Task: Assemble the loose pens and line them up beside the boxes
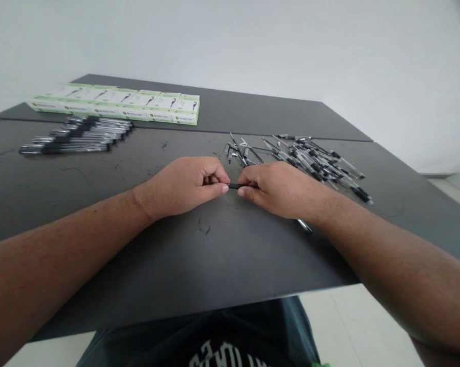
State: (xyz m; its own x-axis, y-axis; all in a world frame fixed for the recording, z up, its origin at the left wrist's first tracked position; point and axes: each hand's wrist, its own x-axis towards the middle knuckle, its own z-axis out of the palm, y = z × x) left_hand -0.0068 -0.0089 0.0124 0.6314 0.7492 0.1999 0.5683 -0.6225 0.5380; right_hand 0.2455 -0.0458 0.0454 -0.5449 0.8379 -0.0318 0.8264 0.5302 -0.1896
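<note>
Between my two hands, above the middle of the dark grey table, is a pen; only a short black stretch of it shows. My left hand pinches its left end between thumb and fingers. The right hand is closed on the other end, which its fingers mostly hide. Behind my right hand lie loose pen parts, thin refills and small clips among them. A scattered heap of clear-barrelled pens with black grips spreads beyond that hand. The tip of another pen sticks out below my right wrist.
At the left, a neat row of black and clear pens lies on the table. Behind it stands a row of white and green pen boxes. The table's front edge runs just before my lap, and a white wall rises behind.
</note>
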